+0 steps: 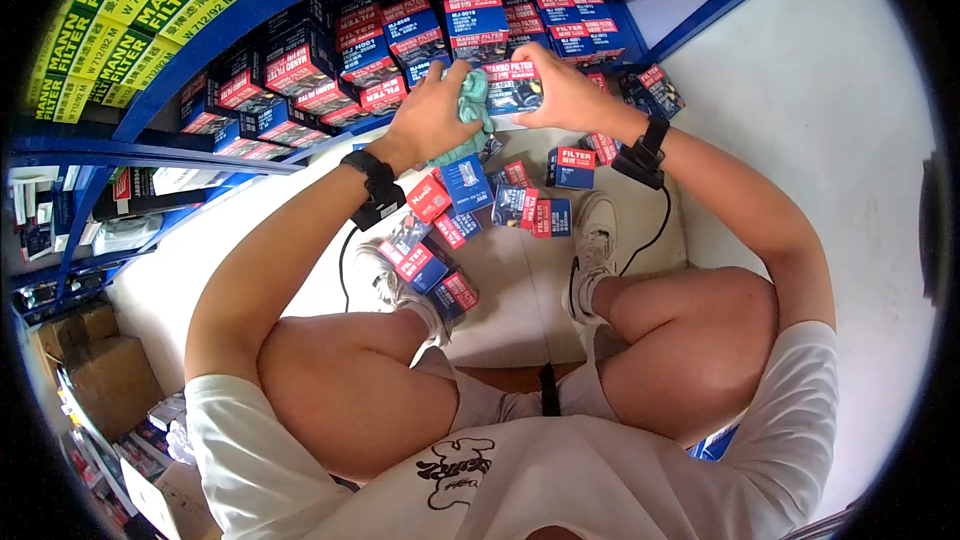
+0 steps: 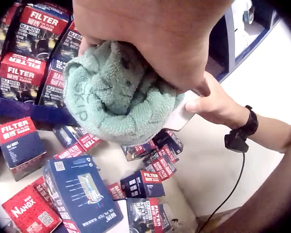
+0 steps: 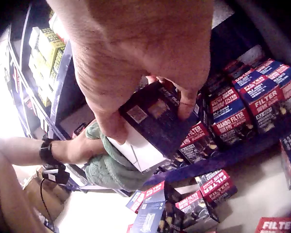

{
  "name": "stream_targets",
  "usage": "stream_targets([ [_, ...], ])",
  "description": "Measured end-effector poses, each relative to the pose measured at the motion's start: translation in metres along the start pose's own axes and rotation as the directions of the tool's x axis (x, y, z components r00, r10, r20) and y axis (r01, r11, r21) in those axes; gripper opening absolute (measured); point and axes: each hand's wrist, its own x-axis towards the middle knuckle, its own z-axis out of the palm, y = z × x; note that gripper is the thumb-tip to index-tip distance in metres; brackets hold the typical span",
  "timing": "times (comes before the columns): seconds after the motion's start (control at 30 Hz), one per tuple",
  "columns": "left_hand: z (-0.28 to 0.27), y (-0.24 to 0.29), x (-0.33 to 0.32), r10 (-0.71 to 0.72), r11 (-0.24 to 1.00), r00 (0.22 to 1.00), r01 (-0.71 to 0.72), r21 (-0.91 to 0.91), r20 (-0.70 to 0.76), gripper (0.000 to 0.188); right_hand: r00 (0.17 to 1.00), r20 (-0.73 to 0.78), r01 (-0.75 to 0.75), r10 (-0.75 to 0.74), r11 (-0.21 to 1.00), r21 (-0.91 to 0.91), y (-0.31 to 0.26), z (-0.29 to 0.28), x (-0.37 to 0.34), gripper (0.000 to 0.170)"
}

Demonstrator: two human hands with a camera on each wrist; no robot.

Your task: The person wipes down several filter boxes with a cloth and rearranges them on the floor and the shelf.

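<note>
My left hand (image 1: 430,117) grips a bunched green terry cloth (image 2: 119,104). Between thumb and fingers, my right hand (image 1: 568,92) holds a filter box (image 1: 514,90) in red, white and dark blue. The cloth lies against the left side of this box, and both hands are close together in front of the shelf. In the right wrist view the box's dark side with a printed code and its white face (image 3: 144,149) show. My left palm and fingers are partly hidden behind the cloth in the left wrist view.
Rows of filter boxes (image 1: 300,70) fill the blue shelf (image 1: 220,160) ahead. Several loose boxes (image 1: 465,185) lie on the pale floor between my white shoes (image 1: 597,230). Yellow-green boxes (image 1: 130,20) stand upper left, cardboard cartons (image 1: 110,385) lower left. A cable (image 1: 660,230) hangs from the right wrist.
</note>
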Motion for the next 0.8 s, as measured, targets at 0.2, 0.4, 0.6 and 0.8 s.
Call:
stream_targets([
  [0.2,0.000,0.015,0.002,0.188,0.982,0.980,-0.189,-0.007,-0.067,0.076,0.956,-0.100,0.256,-0.274,0.952,-0.165,-0.006,0.009,0.003,0.082],
  [0.4,-0.014,0.009,0.009,0.095,0.988,0.981,-0.073,0.132,-0.167,0.072,0.952,-0.079,0.281,-0.297,0.946,-0.162,-0.022,0.019,0.013,0.080],
  [0.6,-0.008,0.019,0.001,0.129,0.988,0.975,-0.111,0.107,-0.179,0.072,0.937,-0.106,0.318,-0.334,0.937,-0.148,-0.017,0.019,0.010,0.080],
  [0.8,-0.006,0.028,0.000,0.181,0.981,0.973,-0.169,0.091,-0.143,0.068,0.968,-0.130,0.192,-0.213,0.968,-0.159,-0.013,0.016,0.006,0.084],
])
